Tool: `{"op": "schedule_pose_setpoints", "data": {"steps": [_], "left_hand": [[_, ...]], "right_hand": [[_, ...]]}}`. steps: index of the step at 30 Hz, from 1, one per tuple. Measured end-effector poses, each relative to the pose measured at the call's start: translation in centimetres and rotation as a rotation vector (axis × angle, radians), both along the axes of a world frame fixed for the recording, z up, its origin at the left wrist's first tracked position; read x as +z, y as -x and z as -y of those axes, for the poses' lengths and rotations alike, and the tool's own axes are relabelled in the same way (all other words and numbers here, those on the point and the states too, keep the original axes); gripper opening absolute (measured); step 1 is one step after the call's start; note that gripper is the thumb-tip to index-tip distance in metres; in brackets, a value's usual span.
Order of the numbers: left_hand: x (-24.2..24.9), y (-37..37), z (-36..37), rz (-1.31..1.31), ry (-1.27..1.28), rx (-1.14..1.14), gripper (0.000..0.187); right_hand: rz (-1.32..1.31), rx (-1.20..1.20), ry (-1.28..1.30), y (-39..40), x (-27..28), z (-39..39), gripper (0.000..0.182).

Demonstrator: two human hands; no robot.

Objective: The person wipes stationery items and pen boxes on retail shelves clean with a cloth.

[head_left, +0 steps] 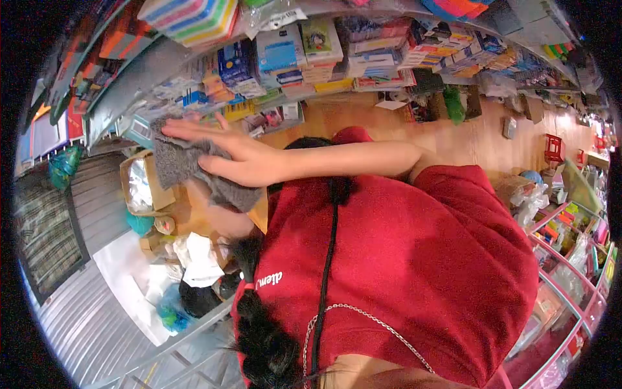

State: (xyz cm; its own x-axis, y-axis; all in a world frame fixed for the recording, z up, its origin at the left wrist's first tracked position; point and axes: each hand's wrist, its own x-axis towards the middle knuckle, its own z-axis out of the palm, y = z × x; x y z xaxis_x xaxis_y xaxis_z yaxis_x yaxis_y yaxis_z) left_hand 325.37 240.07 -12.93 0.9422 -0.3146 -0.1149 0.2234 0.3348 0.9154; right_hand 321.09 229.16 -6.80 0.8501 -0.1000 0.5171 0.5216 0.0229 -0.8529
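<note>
My right hand point(236, 155) reaches across my chest to the left side of the view. It is on a grey cloth point(178, 159), fingers over its top and thumb lower down. The cloth hangs in folds beside a shelf edge point(129, 120). Below the cloth is a smeared patch of skin, apparently my left hand or forearm point(230, 220); its fingers are hidden.
Shelves of boxed goods and books point(282, 52) run along the top. An open cardboard box point(146, 188) stands on the wooden floor at left, near white bags point(201, 259). A metal rail point(175, 340) crosses the lower left. Racks of small goods point(570, 227) stand at right.
</note>
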Motion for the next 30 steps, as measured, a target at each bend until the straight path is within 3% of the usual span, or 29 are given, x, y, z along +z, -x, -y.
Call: {"op": "schedule_pose_setpoints", "data": {"steps": [4, 8, 9, 11, 12, 13, 14, 15, 19, 23, 27, 28, 30], "left_hand": [[0.4, 0.8, -0.1, -0.044, -0.006, 0.068, 0.053], [2.4, 1.5, 0.3, 0.032, -0.071, 0.138, 0.057], [3.8, 2.0, 0.8, 0.208, -0.018, 0.119, 0.063], [6.7, 0.2, 1.3, -0.199, 0.527, -0.08, 0.064], [7.2, 0.3, 2.3, -0.162, 0.581, -0.046, 0.067], [7.8, 0.5, 3.4, -0.102, 0.435, 0.017, 0.067], [8.4, 0.7, 4.3, -0.045, 0.286, 0.084, 0.067], [8.8, 0.7, 4.8, 0.009, 0.137, 0.15, 0.068], [4.9, -1.3, 3.1, -0.033, 0.666, -0.267, 0.059], [6.2, 1.0, 5.4, -0.023, 0.597, -0.054, 0.056], [8.5, 2.6, 6.7, -0.094, 0.44, 0.163, 0.055], [7.4, 1.5, 6.5, 0.094, 0.681, -0.002, 0.057], [6.3, 0.2, 5.1, 0.073, 0.602, 0.052, 0.059]], "right_hand": [[-0.085, -0.072, 0.176, -2.1, 2.0, 0.8, 0.051], [-0.051, -0.331, 0.378, -4.3, 1.5, 2.3, 0.046], [-0.113, -0.234, 0.271, -4.5, 1.3, 2.7, 0.045], [-0.235, -0.033, 0.059, -3.9, 1.1, 3.7, 0.044], [-0.135, -0.127, 0.104, -4.0, -1.1, 2.9, 0.044], [-0.034, -0.218, 0.15, -3.7, -3.0, 2.0, 0.045], [-0.165, -0.07, -0.11, -2.6, -1.5, 2.0, 0.048], [-0.224, -0.096, -0.082, -1.8, -1.9, 1.5, 0.052], [-0.062, -0.214, 0.25, -0.9, -0.3, 1.6, 0.053], [-0.026, -0.113, 0.423, -2.3, 3.3, 3.3, 0.052], [-0.249, -0.108, 0.411, -4.4, 1.7, 3.6, 0.047], [-0.192, -0.12, 0.377, -4.4, 0.9, 3.6, 0.046], [-0.181, -0.106, 0.371, -3.6, -0.4, 3.1, 0.047]]}}
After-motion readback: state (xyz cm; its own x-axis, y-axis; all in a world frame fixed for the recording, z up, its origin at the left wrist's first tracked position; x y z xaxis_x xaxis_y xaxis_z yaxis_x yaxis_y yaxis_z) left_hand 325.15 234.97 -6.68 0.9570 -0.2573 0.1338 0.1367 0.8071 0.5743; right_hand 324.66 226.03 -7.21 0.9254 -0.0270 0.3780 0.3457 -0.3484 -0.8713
